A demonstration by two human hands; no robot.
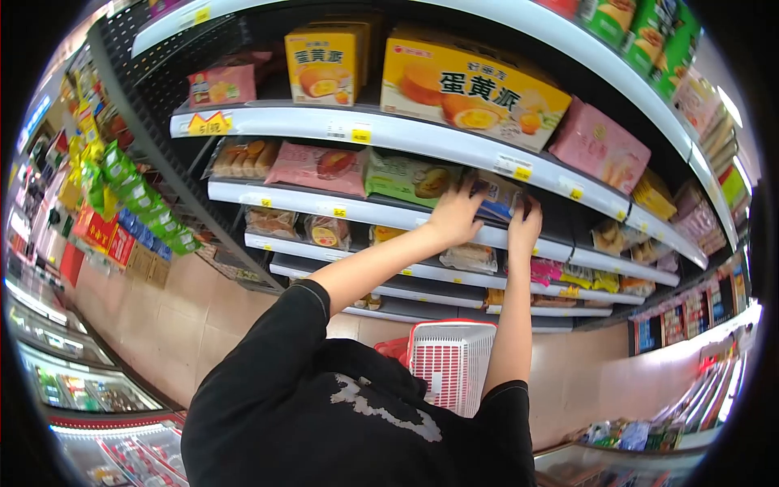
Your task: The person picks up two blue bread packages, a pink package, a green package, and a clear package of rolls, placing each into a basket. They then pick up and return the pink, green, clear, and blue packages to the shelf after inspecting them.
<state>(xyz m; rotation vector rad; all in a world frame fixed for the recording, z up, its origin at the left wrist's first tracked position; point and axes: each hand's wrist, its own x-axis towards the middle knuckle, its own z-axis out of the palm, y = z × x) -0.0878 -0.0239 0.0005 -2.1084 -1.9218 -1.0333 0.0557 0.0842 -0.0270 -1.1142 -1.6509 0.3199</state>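
Observation:
Both arms reach forward to the second shelf. A blue packet point(500, 195) sits there between my hands. My left hand point(457, 213) is at the packet's left end, its fingers bent over that edge and beside a green packet point(408, 177). At the packet's right end is my right hand point(525, 223), with fingers curled against it. Both hands touch the blue packet, which lies at shelf level. A pink packet point(318, 168) lies left of the green one, and packaged rolls point(243, 157) are at the far left.
Yellow boxes point(475, 88) and another pink packet point(600, 146) stand on the shelf above. Lower shelves hold bagged breads point(328, 232). A red and white basket point(451, 365) is below, close to my body. Green snack packs point(142, 191) hang at the left.

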